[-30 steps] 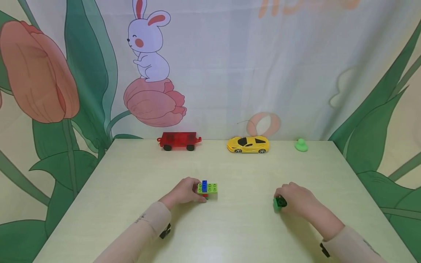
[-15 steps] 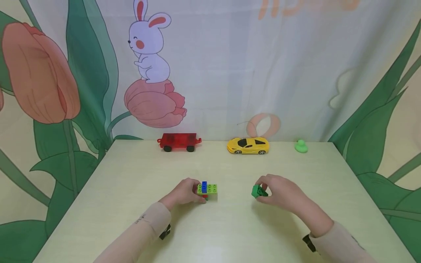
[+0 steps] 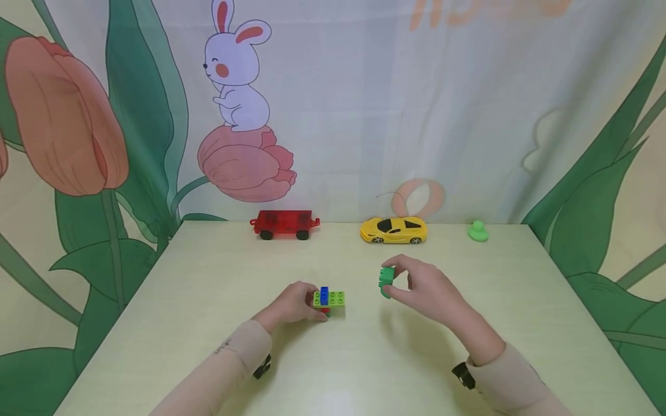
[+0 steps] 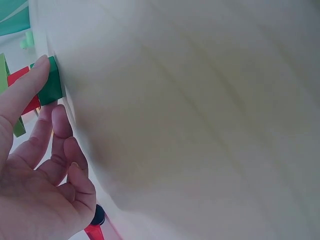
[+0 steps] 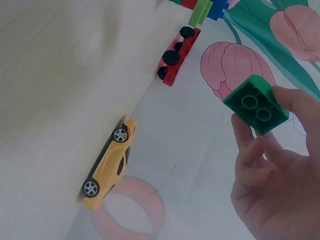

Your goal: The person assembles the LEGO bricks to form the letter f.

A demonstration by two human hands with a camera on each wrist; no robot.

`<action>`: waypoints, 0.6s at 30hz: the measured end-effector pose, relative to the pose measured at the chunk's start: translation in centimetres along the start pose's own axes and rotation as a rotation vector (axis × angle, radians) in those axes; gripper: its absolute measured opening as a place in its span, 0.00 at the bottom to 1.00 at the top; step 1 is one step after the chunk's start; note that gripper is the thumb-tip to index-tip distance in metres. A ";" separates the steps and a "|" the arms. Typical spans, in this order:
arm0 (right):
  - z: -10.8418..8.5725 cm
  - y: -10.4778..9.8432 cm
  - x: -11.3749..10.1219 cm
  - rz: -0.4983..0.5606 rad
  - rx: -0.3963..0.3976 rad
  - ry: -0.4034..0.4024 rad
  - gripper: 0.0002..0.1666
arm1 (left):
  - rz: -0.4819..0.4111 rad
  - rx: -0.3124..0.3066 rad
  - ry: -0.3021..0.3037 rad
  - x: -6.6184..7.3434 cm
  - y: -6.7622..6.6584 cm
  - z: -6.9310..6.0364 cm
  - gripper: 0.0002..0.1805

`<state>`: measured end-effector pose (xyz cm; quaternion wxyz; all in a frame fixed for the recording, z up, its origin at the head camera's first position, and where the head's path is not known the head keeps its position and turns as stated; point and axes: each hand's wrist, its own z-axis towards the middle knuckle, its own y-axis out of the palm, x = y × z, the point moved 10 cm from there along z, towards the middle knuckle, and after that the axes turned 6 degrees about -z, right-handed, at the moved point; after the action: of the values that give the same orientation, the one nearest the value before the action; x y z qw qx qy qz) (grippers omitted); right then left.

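Thumb and fingertips of my left hand (image 3: 292,303) pinch the dark green base block (image 4: 51,85) of a small toy-brick stack, which stands on the table. Above that base come a red brick (image 4: 32,103), a wide lime-green brick (image 3: 337,298) and a blue brick (image 3: 324,296) on top. To the right, my right hand (image 3: 429,290) pinches a green toy brick (image 3: 387,276) above the table. One side of this brick is rounded, and its hollow underside with two round tubes faces the right wrist camera. My left fingers partly hide the stack's lower part in the head view.
Along the table's back edge stand a red toy wagon (image 3: 284,223), a yellow toy car (image 3: 393,230) and a small green duck (image 3: 478,231). A printed curtain (image 3: 333,115) hangs right behind them. Bare pale tabletop (image 3: 343,370) lies in front of the hands.
My right hand has carried the green brick leftward and up from the right side of the table, turning it on the way. The left hand and the stack have stayed in place.
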<state>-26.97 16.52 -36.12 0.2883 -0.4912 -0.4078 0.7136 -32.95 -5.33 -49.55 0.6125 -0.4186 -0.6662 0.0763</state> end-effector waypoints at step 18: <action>1.9 2.7 -0.3 0.247 0.029 0.039 0.28 | -0.013 -0.001 0.002 0.0 0.0 -0.2 0.26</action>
<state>-28.70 14.35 -37.93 0.2130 -0.5473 -0.3283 0.7398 -32.80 -5.36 -49.52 0.6133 -0.4148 -0.6683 0.0715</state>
